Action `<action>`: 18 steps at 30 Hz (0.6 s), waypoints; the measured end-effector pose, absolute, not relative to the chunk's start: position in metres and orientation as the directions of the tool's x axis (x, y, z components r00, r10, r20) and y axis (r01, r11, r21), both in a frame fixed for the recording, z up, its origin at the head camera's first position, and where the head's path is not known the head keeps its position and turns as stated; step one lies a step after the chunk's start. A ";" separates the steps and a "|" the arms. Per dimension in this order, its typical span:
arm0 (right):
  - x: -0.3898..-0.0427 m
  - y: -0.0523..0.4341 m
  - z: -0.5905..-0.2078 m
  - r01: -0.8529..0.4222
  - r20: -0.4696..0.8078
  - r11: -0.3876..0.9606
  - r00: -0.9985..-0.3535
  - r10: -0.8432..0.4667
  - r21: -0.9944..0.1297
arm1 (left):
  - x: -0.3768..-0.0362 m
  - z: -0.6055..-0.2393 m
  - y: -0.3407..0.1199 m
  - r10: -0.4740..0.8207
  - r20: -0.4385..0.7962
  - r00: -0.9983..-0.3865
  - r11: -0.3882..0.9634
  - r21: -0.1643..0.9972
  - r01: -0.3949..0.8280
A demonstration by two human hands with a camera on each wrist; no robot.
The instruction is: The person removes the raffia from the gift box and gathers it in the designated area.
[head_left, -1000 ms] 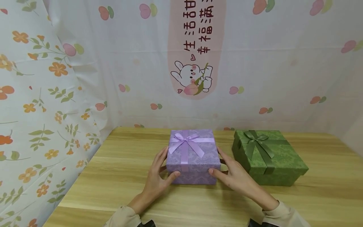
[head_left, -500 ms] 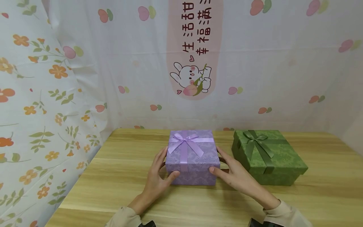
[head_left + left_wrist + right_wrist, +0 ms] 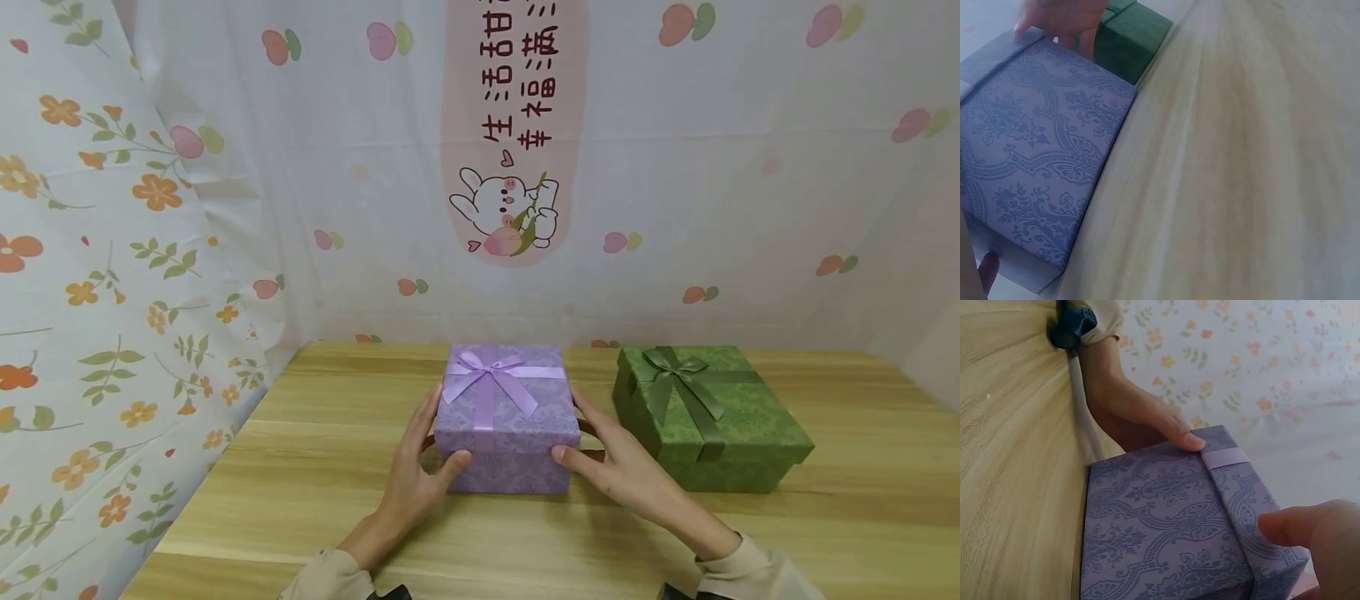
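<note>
A purple gift box (image 3: 517, 421) with a damask pattern and its lid on stands on the table, a lilac ribbon bow (image 3: 491, 375) on top. My left hand (image 3: 416, 462) holds its left side, thumb on the front near the lid's lower edge. From the right, my right hand (image 3: 618, 458) grips the opposite side, thumb likewise on the front. The right wrist view shows the box (image 3: 1154, 519) close up, between the left hand (image 3: 1138, 415) and the right thumb (image 3: 1288, 526). Most fingers are hidden behind the box sides.
To the right, just beyond my right hand, sits a larger green gift box (image 3: 720, 417) with a dark green bow. The wooden table (image 3: 322, 450) runs back to a printed cloth curtain (image 3: 360, 183). Another flowered cloth (image 3: 97, 275) hangs along the left side.
The purple gift box has shifted very slightly left and toward me, both hands staying on it. The head view has tilted a touch. The green box stays put.
</note>
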State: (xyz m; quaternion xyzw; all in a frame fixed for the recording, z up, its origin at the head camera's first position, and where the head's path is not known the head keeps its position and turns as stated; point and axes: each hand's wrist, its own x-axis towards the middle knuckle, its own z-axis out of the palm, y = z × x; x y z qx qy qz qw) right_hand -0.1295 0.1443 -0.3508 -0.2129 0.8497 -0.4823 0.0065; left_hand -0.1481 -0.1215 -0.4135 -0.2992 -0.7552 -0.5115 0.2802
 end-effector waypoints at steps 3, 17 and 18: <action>-0.129 0.144 -0.350 -0.372 0.218 0.423 -0.904 -0.369 -0.827 | -0.141 -0.403 -0.118 0.161 0.737 -0.656 0.300 0.597 0.744; -0.131 0.145 -0.351 -0.573 0.413 0.492 -0.817 -0.403 -0.655 | -0.134 -0.393 -0.119 0.135 0.787 -0.602 0.321 0.540 0.778; -0.132 0.145 -0.350 -0.590 0.429 0.502 -0.806 -0.408 -0.632 | -0.134 -0.393 -0.118 0.135 0.792 -0.595 0.322 0.532 0.783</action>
